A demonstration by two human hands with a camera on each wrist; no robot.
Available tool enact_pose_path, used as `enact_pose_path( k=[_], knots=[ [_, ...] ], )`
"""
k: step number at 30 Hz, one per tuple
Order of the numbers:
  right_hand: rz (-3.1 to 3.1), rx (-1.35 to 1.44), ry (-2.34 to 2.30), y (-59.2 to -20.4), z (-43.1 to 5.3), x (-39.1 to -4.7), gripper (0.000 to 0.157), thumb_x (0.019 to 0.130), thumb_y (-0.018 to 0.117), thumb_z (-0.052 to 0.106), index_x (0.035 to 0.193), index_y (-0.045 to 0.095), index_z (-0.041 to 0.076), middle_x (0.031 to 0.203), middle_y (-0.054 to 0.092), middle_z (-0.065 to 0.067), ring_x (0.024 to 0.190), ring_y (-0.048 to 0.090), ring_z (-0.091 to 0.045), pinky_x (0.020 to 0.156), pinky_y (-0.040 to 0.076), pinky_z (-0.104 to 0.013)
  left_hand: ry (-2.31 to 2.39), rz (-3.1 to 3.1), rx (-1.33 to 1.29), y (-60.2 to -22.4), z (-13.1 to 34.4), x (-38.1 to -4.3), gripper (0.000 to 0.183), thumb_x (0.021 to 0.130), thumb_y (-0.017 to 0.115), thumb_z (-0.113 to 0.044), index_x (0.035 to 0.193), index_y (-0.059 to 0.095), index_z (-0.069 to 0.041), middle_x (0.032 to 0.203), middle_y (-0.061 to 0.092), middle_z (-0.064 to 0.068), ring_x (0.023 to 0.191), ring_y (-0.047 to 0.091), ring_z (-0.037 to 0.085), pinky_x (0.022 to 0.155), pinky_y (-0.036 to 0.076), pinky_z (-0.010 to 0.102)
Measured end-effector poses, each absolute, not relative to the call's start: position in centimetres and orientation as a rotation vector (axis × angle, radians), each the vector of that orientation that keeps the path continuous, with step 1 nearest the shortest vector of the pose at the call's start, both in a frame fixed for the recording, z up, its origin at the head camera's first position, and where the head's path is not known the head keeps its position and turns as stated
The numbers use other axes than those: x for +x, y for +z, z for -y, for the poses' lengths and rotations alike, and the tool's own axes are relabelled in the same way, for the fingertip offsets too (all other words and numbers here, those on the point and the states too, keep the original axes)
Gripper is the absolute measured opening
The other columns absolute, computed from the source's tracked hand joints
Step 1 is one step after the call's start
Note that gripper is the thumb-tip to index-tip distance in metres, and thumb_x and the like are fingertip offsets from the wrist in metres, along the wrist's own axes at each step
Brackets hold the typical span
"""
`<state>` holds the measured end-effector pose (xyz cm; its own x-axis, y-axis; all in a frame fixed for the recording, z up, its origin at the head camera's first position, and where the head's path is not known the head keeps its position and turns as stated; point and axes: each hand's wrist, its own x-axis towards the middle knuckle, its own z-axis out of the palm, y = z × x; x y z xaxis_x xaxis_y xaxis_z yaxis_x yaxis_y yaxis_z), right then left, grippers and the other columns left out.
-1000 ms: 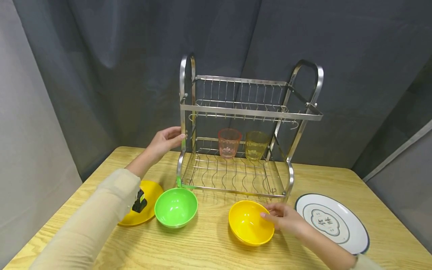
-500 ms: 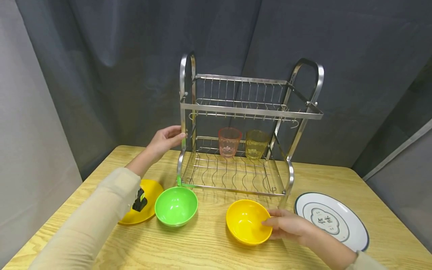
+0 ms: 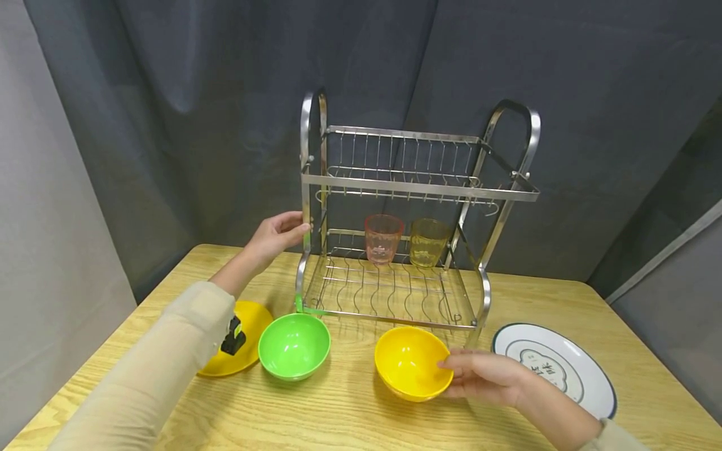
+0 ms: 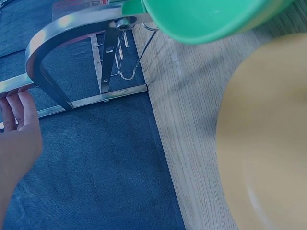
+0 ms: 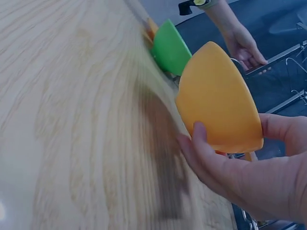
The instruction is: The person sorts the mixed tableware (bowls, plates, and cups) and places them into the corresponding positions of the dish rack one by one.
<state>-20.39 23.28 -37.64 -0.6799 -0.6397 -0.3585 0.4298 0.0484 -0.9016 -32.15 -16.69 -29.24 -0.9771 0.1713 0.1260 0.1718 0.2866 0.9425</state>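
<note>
My right hand (image 3: 479, 377) grips the yellow bowl (image 3: 410, 363) by its right side, thumb at the rim and fingers under the wall. In the right wrist view the bowl (image 5: 218, 98) is tilted and raised over the tabletop, its shadow below it. My left hand (image 3: 277, 235) holds the left post of the metal dish rack (image 3: 420, 186), and the left wrist view shows the fingers (image 4: 29, 108) at the bar. A green bowl (image 3: 294, 347) stands in front of the rack's left foot. A pink cup (image 3: 382, 241) and a yellow cup (image 3: 427, 244) stand on the lower tier.
A yellow plate (image 3: 248, 338) lies at the left, partly behind my left sleeve (image 3: 152, 369). On the right is a white oval plate (image 3: 586, 376) with a dark rim, partly covered by my right hand. A dark curtain (image 3: 225, 125) hangs behind the wooden table (image 3: 316, 419).
The yellow bowl has moved slightly left and up off the table in my right hand. My left hand stays on the rack post.
</note>
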Motion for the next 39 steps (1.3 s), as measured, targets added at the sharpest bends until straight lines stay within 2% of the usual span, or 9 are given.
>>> enact_pose_path(
  k=[6,13,18,22,30,39],
  knots=[
    [-1.498,-0.244,-1.769,-36.8,-23.6,-20.5,0.038,0.097,0.05,0.014,0.129,0.041,-0.005,0.113,0.063,-0.01,0.107,0.064,-0.02,0.103,0.052,-0.035,-1.839,2.521,-0.339,-29.0,16.6,-32.1,0.058,0.098,0.056,-0.026,0.147,0.035,-0.006,0.146,0.045,0.016,0.135,0.046,0.032,0.113,0.042,0.043],
    [-1.519,-0.147,-1.825,-35.2,-23.3,-21.0,0.06,0.099,0.051,0.019,0.142,0.02,-0.008,0.114,0.063,-0.01,0.107,0.064,-0.021,0.101,0.054,-0.033,-1.848,2.522,-0.336,-29.1,16.7,-32.1,0.058,0.097,0.057,-0.027,0.147,0.035,-0.006,0.147,0.044,0.016,0.135,0.046,0.033,0.114,0.041,0.044],
    [-1.566,-0.116,-1.834,-33.9,-23.2,-21.3,0.069,0.099,0.051,0.026,0.145,0.012,-0.007,0.113,0.063,-0.008,0.108,0.063,-0.02,0.102,0.053,-0.032,-1.851,2.517,-0.34,-29.2,16.7,-32.1,0.057,0.097,0.057,-0.026,0.146,0.037,-0.006,0.146,0.045,0.016,0.135,0.046,0.033,0.114,0.042,0.043],
    [-1.627,-0.109,-1.847,-32.8,-22.8,-21.6,0.071,0.099,0.052,0.028,0.147,0.011,-0.005,0.113,0.063,-0.007,0.107,0.064,-0.018,0.1,0.054,-0.031,-1.857,2.505,-0.339,-29.2,16.8,-32.1,0.056,0.097,0.057,-0.026,0.146,0.037,-0.006,0.146,0.045,0.017,0.135,0.046,0.033,0.114,0.041,0.043],
    [-1.812,-0.08,-1.845,-31.4,-21.9,-22.0,0.078,0.098,0.055,0.033,0.149,0.012,-0.007,0.11,0.062,-0.006,0.099,0.067,-0.015,0.094,0.057,-0.03,-1.877,2.49,-0.335,-29.4,16.8,-32.2,0.055,0.097,0.057,-0.025,0.145,0.039,-0.005,0.145,0.046,0.018,0.135,0.046,0.033,0.114,0.042,0.042],
    [-1.83,-0.105,-1.873,-30.8,-21.1,-22.5,0.079,0.097,0.056,0.034,0.149,0.012,-0.007,0.11,0.063,-0.008,0.098,0.068,-0.015,0.095,0.057,-0.031,-1.864,2.489,-0.349,-29.3,16.6,-32.1,0.056,0.097,0.057,-0.023,0.146,0.037,-0.004,0.144,0.046,0.019,0.135,0.046,0.034,0.113,0.042,0.042]
  ],
)
